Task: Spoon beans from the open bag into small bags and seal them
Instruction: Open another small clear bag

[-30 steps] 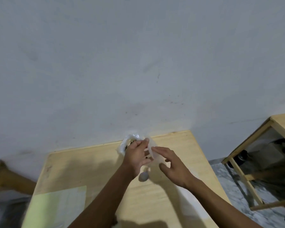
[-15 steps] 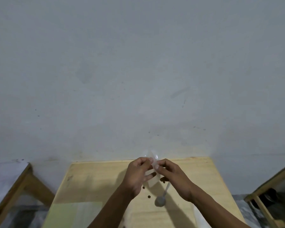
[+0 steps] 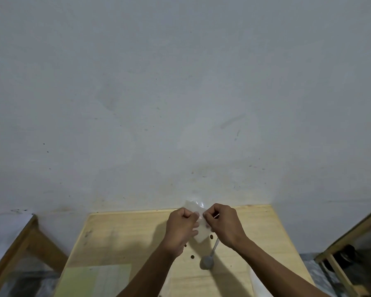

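A small clear plastic bag (image 3: 201, 233) hangs above the far middle of the wooden table (image 3: 124, 234). My left hand (image 3: 181, 228) pinches its top edge from the left and my right hand (image 3: 224, 225) pinches it from the right, thumbs nearly touching. Crumpled clear plastic (image 3: 193, 205) shows just behind my fingers; whether it is the open bag I cannot tell. A metal spoon (image 3: 209, 257) pokes out below my right hand with its bowl low over the table; whether that hand holds it I cannot tell. A few loose brown beans (image 3: 192, 257) lie on the table.
A pale green sheet (image 3: 94, 279) lies at the near left of the table, and clear plastic (image 3: 257, 284) at the near right. A wooden frame (image 3: 24, 239) stands left of the table, another (image 3: 347, 234) on the right. A grey wall rises behind.
The view has swung left and tilted up, showing more wall. My hands have come together on the small bag's top. Loose beans and the spoon came into sight below my hands.
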